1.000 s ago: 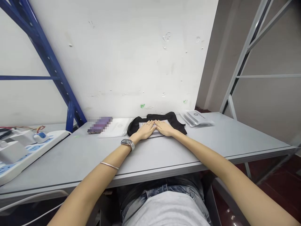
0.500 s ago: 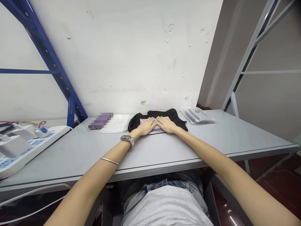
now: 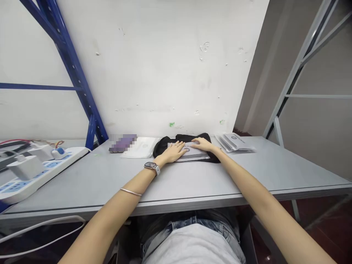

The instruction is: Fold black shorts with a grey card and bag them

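Observation:
A flat, pale packet with dark print lies on a black cloth item, whose exact kind I cannot make out. My left hand rests flat on the packet's left part, fingers stretched out. At the packet's upper right is my right hand, its fingers apart and slightly bent, touching or just over the surface. Neither hand grips anything. A watch and a thin bangle are on my left arm.
Left of the cloth lie white packets and a blurred purple object. Several similar packets sit to the right. A power strip with chargers occupies the grey table's left end. Behind stands a white wall.
My right hand has lifted and shifted away from my left hand, its fingers now bent, uncovering more of the packet. My left hand stays flat on it. The view has shifted slightly.

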Demonstrator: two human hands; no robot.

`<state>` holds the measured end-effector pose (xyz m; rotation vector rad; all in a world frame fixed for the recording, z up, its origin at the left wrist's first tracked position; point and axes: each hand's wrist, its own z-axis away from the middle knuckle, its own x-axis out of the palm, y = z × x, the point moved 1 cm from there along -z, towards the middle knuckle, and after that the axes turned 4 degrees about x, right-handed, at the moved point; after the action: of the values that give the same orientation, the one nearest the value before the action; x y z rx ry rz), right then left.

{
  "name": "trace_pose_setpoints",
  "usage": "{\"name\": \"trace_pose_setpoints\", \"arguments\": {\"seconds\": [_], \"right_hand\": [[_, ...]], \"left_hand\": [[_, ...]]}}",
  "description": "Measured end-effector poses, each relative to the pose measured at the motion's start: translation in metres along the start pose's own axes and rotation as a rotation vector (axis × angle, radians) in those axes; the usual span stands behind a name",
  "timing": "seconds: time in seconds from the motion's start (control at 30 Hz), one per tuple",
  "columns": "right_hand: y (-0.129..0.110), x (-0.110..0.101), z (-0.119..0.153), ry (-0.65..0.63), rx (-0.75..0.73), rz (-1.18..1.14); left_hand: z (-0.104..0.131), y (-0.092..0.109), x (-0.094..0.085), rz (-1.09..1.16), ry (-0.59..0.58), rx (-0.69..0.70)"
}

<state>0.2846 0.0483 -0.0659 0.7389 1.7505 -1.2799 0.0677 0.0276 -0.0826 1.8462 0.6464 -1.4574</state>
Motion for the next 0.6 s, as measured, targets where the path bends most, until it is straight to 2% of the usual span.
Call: {"name": "trace_pose_setpoints", "arguments": {"seconds": [0.1,0.2,0.27,0.37,0.5,0.6], "right_hand": [[0.005,-0.021,0.007,-0.012,0.010,-0.168],[0.008,-0.037,0.020,-0.154,0.080,-0.271],[0.008,-0.041,0.028,-0.240,0.091,-0.316],[0.004,-0.041,0.035,-0.298,0.062,-0.410],[0.014,-0.054,0.037,-0.232,0.106,-0.551],[0.051,-0.085,0.050,-0.003,0.202,-0.738]], "left_hand": [[0.005,0.005,-0.005,-0.074,0.039,0.010],[0.008,0.008,-0.009,-0.124,0.079,0.007],[0.009,0.009,-0.009,-0.136,0.087,0.010],[0.008,0.008,-0.009,-0.130,0.088,0.014],[0.007,0.003,-0.008,-0.094,0.127,-0.022],[0.006,0.000,-0.006,-0.082,0.113,-0.067]]}}
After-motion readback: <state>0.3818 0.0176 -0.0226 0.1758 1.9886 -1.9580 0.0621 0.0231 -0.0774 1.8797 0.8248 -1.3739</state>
